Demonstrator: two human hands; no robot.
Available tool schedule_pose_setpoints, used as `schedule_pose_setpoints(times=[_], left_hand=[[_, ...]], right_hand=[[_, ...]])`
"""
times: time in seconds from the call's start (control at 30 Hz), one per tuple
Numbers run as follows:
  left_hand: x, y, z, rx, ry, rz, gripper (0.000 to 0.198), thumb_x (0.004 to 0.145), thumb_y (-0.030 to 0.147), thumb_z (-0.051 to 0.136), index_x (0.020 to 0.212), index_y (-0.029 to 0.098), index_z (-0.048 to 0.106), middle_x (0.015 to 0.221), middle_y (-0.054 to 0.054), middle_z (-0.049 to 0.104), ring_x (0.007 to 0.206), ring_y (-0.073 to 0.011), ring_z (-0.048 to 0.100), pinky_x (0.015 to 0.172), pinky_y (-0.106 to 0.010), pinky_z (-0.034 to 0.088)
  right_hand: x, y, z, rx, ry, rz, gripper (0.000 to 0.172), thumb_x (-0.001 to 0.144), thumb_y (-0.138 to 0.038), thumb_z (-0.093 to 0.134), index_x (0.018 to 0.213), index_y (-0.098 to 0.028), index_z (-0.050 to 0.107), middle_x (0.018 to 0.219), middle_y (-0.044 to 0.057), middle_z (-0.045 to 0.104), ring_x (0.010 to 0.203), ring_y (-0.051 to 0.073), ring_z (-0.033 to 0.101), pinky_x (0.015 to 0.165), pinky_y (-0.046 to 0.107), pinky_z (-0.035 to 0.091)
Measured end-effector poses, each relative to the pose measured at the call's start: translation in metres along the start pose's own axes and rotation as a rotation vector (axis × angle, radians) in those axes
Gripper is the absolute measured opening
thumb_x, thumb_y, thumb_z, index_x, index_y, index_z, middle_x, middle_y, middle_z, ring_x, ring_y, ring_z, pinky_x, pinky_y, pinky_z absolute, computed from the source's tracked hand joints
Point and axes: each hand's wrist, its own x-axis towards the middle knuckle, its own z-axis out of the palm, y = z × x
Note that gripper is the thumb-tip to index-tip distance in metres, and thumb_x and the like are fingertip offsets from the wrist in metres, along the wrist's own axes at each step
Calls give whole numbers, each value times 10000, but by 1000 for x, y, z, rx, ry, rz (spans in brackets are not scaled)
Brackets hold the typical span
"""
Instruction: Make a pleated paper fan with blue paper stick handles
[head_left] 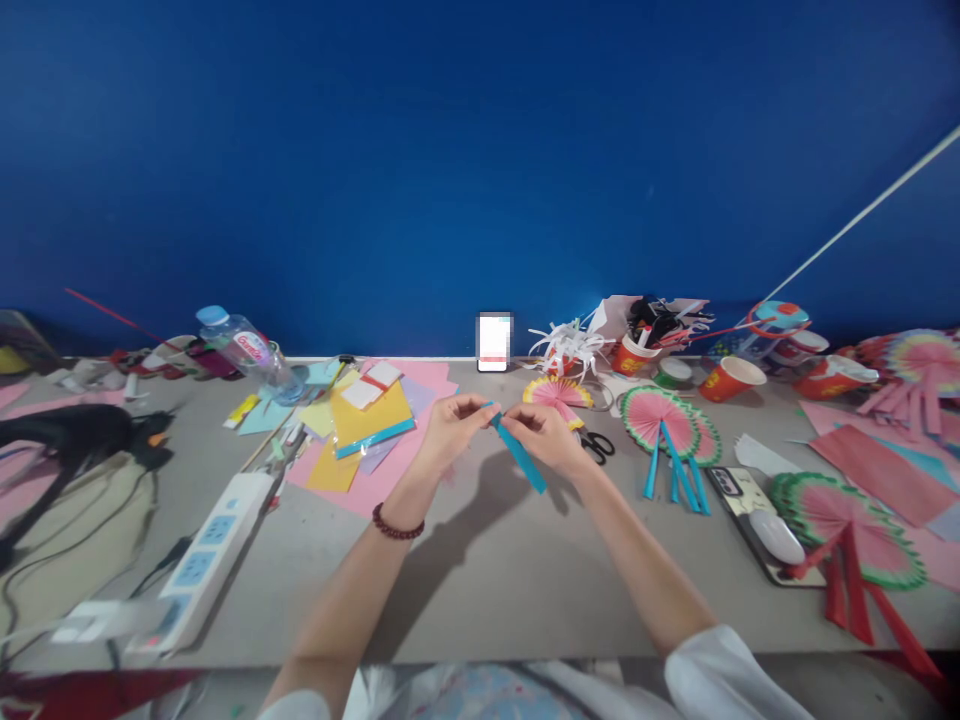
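A narrow strip of blue paper [523, 458] slants down toward the right, its upper end pinched between both hands. My left hand [459, 428] grips that end from the left with thumb and forefinger. From the other side, the fingers of my right hand [544, 432] press on the strip just below. Behind my right hand lies a small yellow and pink paper fan [559, 396], and black-handled scissors [599, 447] rest beside it. Pink and green paper fans [660, 425] with blue strips lie farther right. Stacked coloured paper in a clear sleeve [373, 412] is to the left of my left hand.
A phone [493, 342] stands upright against the blue wall. At left are a power strip [214, 560] and a tilted plastic bottle [251, 350]. Red paper cups [731, 379] line the back right. Another phone [754, 520] with a white mouse [776, 537] lies near a red-stripped fan [851, 530].
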Motion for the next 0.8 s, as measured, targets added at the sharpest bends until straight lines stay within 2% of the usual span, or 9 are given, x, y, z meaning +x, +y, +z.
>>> schedule_pose_setpoints(times=[0.1, 0.2, 0.3, 0.4, 0.57, 0.67, 0.8], left_hand=[[8, -2, -9, -133, 144, -26, 256, 564, 357, 781, 641, 151, 651, 587, 13, 606, 524, -89, 547, 566, -224, 485], [16, 1, -28, -200, 286, 5, 261, 549, 355, 788, 645, 155, 648, 584, 26, 594, 514, -79, 542, 568, -219, 497], [19, 7, -45, -223, 339, 45, 263, 546, 347, 796, 659, 159, 650, 618, 25, 615, 556, -80, 575, 594, -210, 508], [19, 13, -52, -174, 251, 12, 318, 498, 347, 825, 674, 148, 649, 624, 16, 631, 581, -100, 603, 668, -259, 541], [15, 16, -44, -65, 66, -24, 404, 479, 385, 835, 718, 140, 620, 621, -12, 661, 607, -160, 657, 678, -317, 550], [12, 14, -40, -29, -8, -18, 389, 552, 407, 799, 752, 153, 584, 645, -29, 684, 638, -186, 683, 659, -304, 543], [9, 12, -38, 53, -154, -44, 385, 628, 372, 765, 904, 153, 609, 663, -56, 703, 644, -197, 689, 600, -280, 534]], right_hand=[[0, 0, -1, 5, -2, 42, 267, 783, -429, 570, 747, -176, 648, 674, 13, 632, 586, 130, 547, 527, 236, 410], [1, 2, -5, 16, 1, 70, 283, 771, -449, 590, 734, -175, 652, 669, 24, 652, 608, 143, 582, 562, 246, 441], [3, 4, -8, 42, 18, 99, 264, 767, -436, 601, 748, -177, 650, 664, 30, 669, 636, 155, 621, 632, 267, 481], [6, 9, -11, 127, 86, 137, 278, 744, -456, 626, 747, -178, 617, 680, 39, 682, 656, 166, 652, 659, 289, 512], [10, 13, -18, 341, 205, 162, 377, 673, -514, 686, 817, -188, 562, 635, 29, 681, 628, 189, 673, 571, 292, 530], [10, 11, -24, 357, 194, 183, 395, 613, -466, 753, 819, -180, 576, 638, 33, 693, 618, 184, 675, 589, 295, 540], [8, 9, -29, 361, 150, 195, 363, 625, -451, 752, 803, -182, 585, 645, 34, 702, 605, 175, 676, 600, 295, 548]])
